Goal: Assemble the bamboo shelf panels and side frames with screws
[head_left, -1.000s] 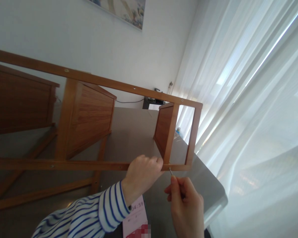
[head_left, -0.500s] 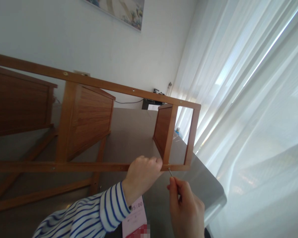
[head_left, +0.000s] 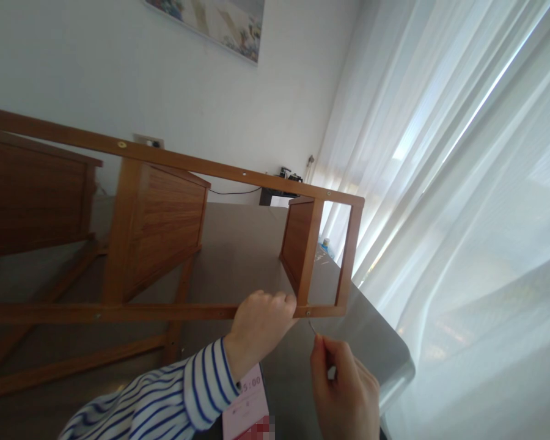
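Observation:
A brown wooden shelf frame with slatted panels stretches across the head view from the left. My left hand, in a blue-striped white sleeve, is wrapped round its lower rail, just left of the end crosspiece. My right hand pinches a thin metal Allen key between thumb and fingertips. The key's tip is a little below a screw set in that rail, apart from it. The part of the key inside my fingers is hidden.
Behind the frame is a grey table with a rounded corner. White curtains hang to the right. A pink display lies below my left wrist. Crossed wooden bars are at lower left; a black device sits farther back.
The Allen key's tip has come away from the screw as my right hand drew slightly down. My left hand keeps its grip on the rail. The whole view has shifted slightly.

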The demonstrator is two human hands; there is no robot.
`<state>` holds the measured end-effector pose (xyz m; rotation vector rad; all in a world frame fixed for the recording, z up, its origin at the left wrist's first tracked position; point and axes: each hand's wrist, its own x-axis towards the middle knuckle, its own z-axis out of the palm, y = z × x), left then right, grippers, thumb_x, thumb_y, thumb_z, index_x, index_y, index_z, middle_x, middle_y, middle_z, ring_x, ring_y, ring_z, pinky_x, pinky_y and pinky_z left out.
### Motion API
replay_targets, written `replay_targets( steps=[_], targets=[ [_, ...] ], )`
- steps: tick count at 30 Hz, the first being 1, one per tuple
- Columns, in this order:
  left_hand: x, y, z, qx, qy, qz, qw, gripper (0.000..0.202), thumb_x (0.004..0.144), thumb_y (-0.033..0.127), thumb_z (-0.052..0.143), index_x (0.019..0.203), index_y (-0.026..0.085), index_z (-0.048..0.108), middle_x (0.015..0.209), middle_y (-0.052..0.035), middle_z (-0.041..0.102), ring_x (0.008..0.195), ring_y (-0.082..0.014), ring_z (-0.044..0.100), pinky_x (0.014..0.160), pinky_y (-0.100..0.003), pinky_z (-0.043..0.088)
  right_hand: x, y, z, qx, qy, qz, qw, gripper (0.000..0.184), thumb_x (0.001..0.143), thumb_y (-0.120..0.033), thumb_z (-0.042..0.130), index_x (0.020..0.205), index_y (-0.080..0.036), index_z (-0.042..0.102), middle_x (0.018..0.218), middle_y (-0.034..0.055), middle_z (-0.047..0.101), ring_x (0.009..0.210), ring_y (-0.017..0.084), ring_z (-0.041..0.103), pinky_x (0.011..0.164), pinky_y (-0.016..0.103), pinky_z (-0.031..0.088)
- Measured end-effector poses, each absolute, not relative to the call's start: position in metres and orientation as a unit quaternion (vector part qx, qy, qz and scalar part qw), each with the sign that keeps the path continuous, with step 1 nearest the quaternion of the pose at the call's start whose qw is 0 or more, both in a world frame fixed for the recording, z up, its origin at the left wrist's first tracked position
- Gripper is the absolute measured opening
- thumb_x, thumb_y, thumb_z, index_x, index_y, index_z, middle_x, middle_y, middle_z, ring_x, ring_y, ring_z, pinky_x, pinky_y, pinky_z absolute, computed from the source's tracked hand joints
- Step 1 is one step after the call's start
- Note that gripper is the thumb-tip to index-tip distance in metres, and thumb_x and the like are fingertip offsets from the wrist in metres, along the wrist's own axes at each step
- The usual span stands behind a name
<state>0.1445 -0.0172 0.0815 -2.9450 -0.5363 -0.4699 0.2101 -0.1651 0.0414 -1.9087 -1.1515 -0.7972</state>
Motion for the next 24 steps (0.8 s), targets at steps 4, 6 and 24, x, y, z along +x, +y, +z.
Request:
replay_targets(
  steps=[4,6,24],
  targets=[
    [0.143,-0.017,0.082,-0.972,-0.17,-0.152,0.054,0.021,0.083,0.035,0.059,0.081,0.014,0.062,0.073,-0.0077,0.067,0.067,-0.0237,0.067,0.062,-0.032,0.048,0.234,-0.182,0.006,-0.756,-0.492,-0.296,0.314,0.02,0.091,-0.025,0.049,0.079,-0.02,0.063,0.057,0.0006,0.062,0.05,0.013,0.06,0.053,0.023,0.04],
    [0.143,-0.017,0.082,-0.972,-0.17,-0.155,0.053,0.021,0.084,0.035,0.058,0.081,0.014,0.062,0.073,-0.008,0.067,0.067,-0.0235,0.067,0.062,-0.032,0.048,0.247,-0.189,-0.014,-0.747,-0.534,-0.297,0.263,0.019,0.092,-0.025,0.048,0.082,-0.021,0.064,0.06,0.001,0.064,0.055,0.014,0.062,0.056,0.023,0.041],
    [0.141,-0.02,0.077,-0.967,-0.177,-0.174,0.064,0.032,0.084,0.045,0.054,0.08,0.014,0.063,0.069,-0.0077,0.066,0.066,-0.0254,0.065,0.061,-0.035,0.049,0.278,-0.188,-0.055,-0.762,-0.511,-0.135,0.375,0.025,0.084,-0.037,0.059,0.103,-0.02,0.064,0.092,0.0083,0.071,0.079,0.021,0.069,0.064,0.027,0.054]
  ],
)
